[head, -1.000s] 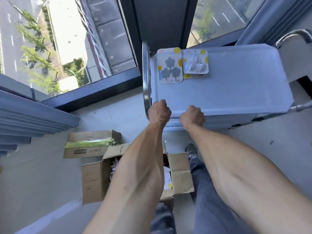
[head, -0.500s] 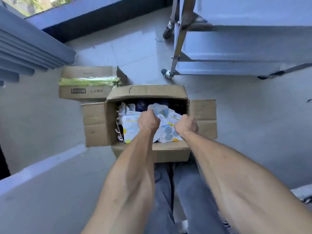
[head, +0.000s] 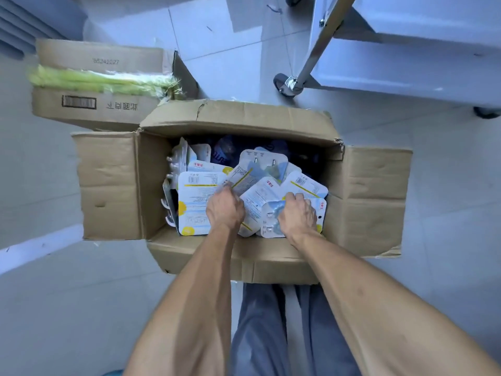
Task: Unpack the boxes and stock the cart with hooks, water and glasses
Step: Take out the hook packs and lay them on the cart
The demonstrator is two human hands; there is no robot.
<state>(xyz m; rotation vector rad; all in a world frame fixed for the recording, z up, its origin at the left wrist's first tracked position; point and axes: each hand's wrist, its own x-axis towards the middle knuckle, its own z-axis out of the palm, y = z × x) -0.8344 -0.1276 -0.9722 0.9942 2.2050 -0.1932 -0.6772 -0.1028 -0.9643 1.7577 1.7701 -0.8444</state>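
Note:
An open cardboard box [head: 366,185] sits on the floor below me, full of several white carded hook packs [head: 195,196]. Dark blue items, maybe water bottles [head: 225,151], lie deep at its far side. Both my hands are inside the box. My left hand [head: 223,210] pinches the edge of a hook pack [head: 241,180] near the middle. My right hand [head: 298,215] curls round another hook pack [head: 273,223] at the near right. The cart [head: 393,63] stands at the top right; only its lower shelves, a leg and a wheel show.
A second cardboard box [head: 103,104] with a green plastic-wrapped bundle [head: 103,80] across its top stands behind the open box on the left. The cart's caster [head: 283,84] is close to the open box's far flap. Grey tiled floor lies all around.
A second ago both hands were at the cart's top shelf edge, and two hook packs lay there. I have bent down, and both hands now grasp packs inside the box.

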